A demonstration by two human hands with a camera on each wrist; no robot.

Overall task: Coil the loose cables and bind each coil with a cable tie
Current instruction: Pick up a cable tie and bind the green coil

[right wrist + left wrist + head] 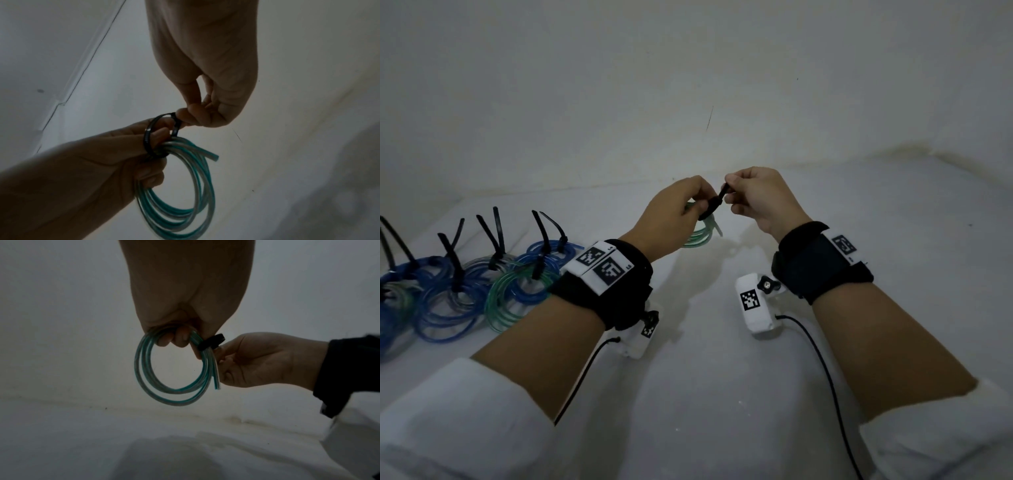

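Head view, left hand [671, 209] gripping green cable coil [180, 194]; right hand [756, 195] pinching black cable tie [162, 134]

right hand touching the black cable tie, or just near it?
Touching. In the right wrist view the right hand pinches the black cable tie at the top of its loop, fingertips directly on the strap, no gap.

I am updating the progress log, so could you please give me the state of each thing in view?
Green cable coil: coiled, off the surface, held by the left hand.
Black cable tie: looped round the coil, loop not yet tight, its end pinched by the right hand.
Finished coils: blue and green, lying on the white surface, each bound with a black tie, tails sticking up.
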